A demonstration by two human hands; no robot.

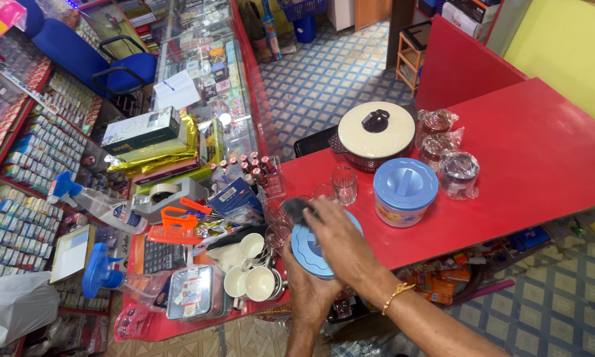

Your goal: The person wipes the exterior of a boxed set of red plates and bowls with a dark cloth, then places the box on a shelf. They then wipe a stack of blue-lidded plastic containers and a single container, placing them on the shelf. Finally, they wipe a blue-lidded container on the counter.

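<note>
A: Item one: round light-blue plastic container lid [311, 250], at the near edge of the red table [535, 152]. Where are your hands on it?

B: Your left hand [309, 291] grips it from below at the near rim, though I cannot tell how its fingers lie. Your right hand [340, 235] lies across the top, fingers pressed together over a small dark cloth [297, 209].

A: Step in hand?

B: By my reading, wiping the lid's top face while the left hand steadies it.

A: Item two, neighbours.

B: Clear drinking glass [344, 184] just beyond the lid; light-blue lidded casserole with flowered band [404, 192] near, to the right; cream-lidded round pot with dark knob [375, 134] toward the far edge. White cups [251, 264] stand just left of the lid.

A: What does the next move call for?

B: Likely keeping the cloth flat and turning the lid under it, taking care that your elbow clears the glass.
</note>
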